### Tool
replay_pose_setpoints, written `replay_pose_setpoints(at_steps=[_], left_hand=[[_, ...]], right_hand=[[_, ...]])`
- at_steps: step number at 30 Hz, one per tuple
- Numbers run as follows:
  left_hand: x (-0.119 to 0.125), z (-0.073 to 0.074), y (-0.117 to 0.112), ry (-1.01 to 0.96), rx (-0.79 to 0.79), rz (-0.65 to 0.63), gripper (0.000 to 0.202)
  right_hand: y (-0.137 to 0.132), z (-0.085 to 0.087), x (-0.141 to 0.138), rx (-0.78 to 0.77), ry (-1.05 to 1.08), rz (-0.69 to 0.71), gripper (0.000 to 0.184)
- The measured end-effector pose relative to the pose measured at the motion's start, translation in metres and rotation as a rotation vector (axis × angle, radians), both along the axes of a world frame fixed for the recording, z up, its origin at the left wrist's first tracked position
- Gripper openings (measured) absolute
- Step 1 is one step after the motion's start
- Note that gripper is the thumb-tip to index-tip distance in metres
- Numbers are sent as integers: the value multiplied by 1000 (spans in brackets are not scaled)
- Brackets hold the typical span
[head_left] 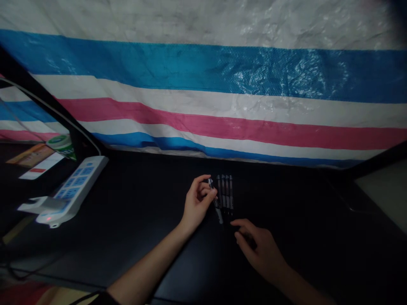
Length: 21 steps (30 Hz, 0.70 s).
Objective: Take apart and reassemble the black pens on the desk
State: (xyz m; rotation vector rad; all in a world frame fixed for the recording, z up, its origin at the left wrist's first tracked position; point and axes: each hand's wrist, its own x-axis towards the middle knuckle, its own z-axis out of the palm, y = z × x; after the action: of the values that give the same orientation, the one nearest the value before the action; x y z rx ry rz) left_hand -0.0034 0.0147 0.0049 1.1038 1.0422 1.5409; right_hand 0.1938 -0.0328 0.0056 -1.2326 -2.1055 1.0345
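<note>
Though visible at both ends, pen [220,217] partly behind left hand [195,204].

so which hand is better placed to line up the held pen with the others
Probably the left hand: it holds the pen, close beside the other pens. The right hand seems empty, near their lower ends.

Black table [143,190] with power strip [76,186], probably pens [227,198]
</note>
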Motion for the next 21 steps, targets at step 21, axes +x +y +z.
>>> replay_pose_setpoints(at_steps=[21], left_hand=[[-1,0,1,-16,-33,61,40]], right_hand=[[-3,0,2,55,6,5,21]])
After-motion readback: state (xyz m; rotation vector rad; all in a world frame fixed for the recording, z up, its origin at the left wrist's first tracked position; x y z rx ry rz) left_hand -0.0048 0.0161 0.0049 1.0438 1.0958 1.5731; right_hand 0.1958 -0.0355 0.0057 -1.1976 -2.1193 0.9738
